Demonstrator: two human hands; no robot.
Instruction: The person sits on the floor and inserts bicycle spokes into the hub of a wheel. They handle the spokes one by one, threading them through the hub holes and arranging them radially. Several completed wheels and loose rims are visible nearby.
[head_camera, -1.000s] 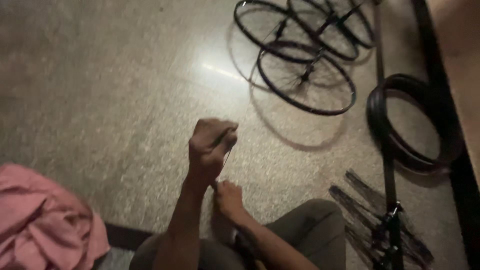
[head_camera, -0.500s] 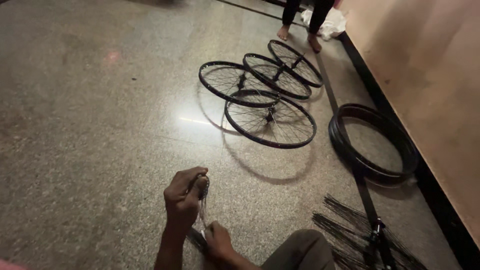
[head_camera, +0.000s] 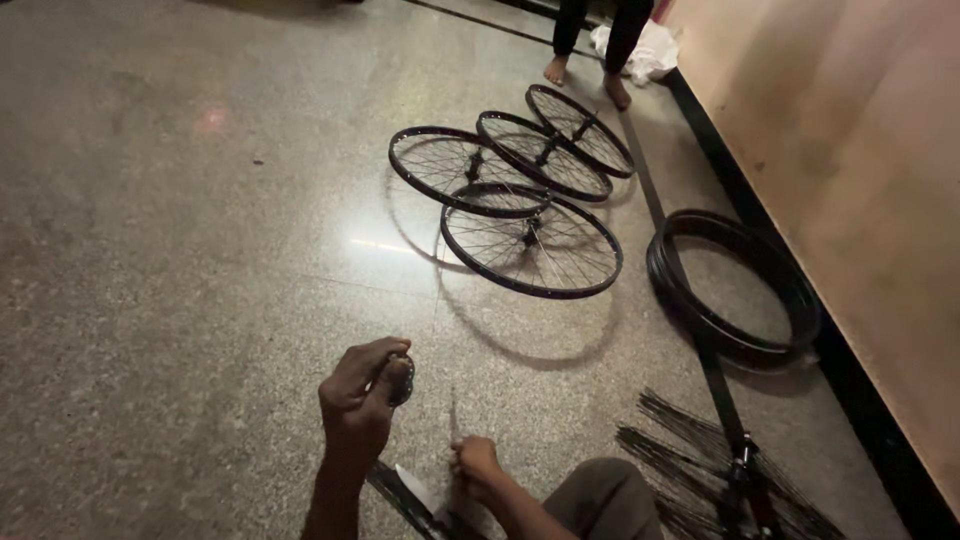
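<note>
- Left hand (head_camera: 362, 398) closed around a small dark round metal hub (head_camera: 400, 380) (above the floor)
- Right hand (head_camera: 474, 463) pinches what seems a thin metal spoke (head_camera: 453, 415)
- Black spoked wheels (head_camera: 531, 245) lie well beyond

No packages, labels, signs or screens are visible anywhere in this view of the floor and wall.

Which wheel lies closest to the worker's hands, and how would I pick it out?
On the speckled floor, four spoked wheels lie flat left of the stack of black tyres. The nearest wheel overlaps the leftmost wheel and lies alone in front, closest to the left hand.
</note>
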